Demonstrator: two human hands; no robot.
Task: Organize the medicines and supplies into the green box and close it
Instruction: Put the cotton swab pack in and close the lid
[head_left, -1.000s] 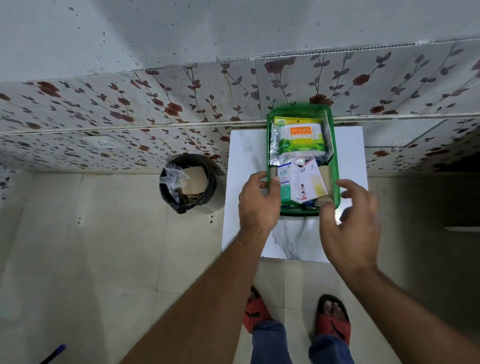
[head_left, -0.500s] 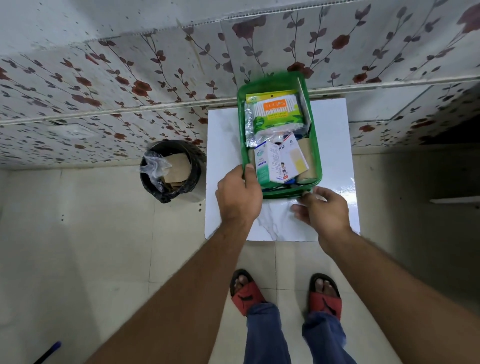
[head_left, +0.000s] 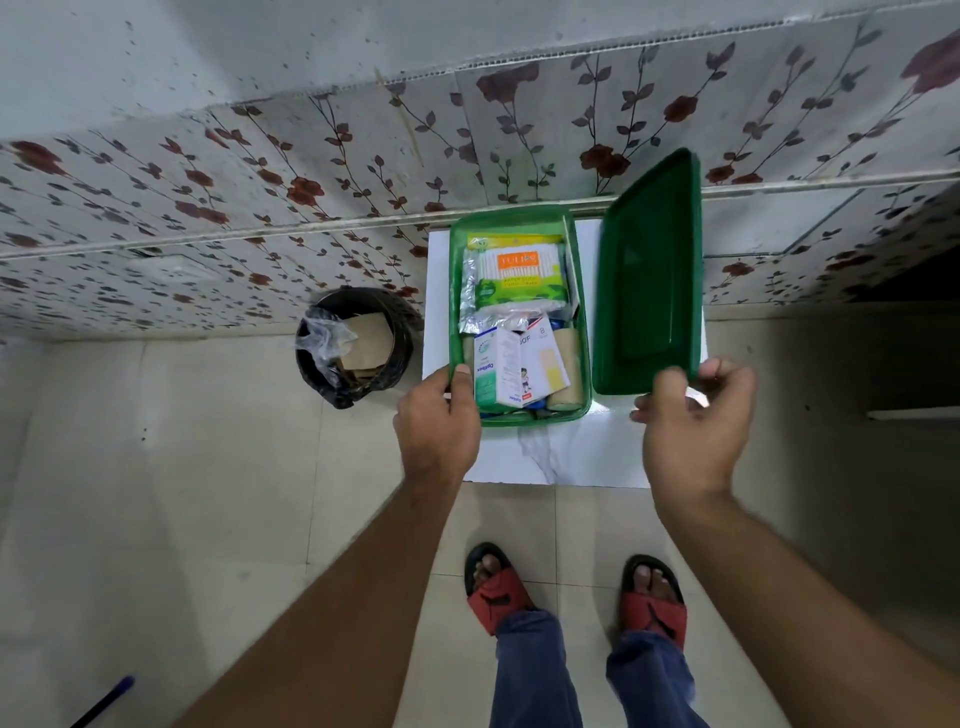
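The green box (head_left: 584, 332) stands open on a small white table (head_left: 571, 457) against the wall. Inside lie a pack of cotton buds (head_left: 519, 275), a white medicine carton (head_left: 501, 371), a plaster box (head_left: 545, 358) and a tan bandage roll (head_left: 569, 348). My left hand (head_left: 439, 421) grips the box's near left rim. My right hand (head_left: 693, 421) holds the green lid (head_left: 647, 275) by its near edge, raised and tilted to the right of the box.
A black waste bin (head_left: 358, 345) with cardboard and a plastic bag stands on the floor left of the table. The flower-patterned wall (head_left: 311, 197) runs just behind. My feet in red sandals (head_left: 498, 592) are below the table. A blue pen (head_left: 104, 701) lies at bottom left.
My right hand has gone from the box's near edge to the right and lifted the green lid, which was not seen before. My left hand stays on the box's rim.
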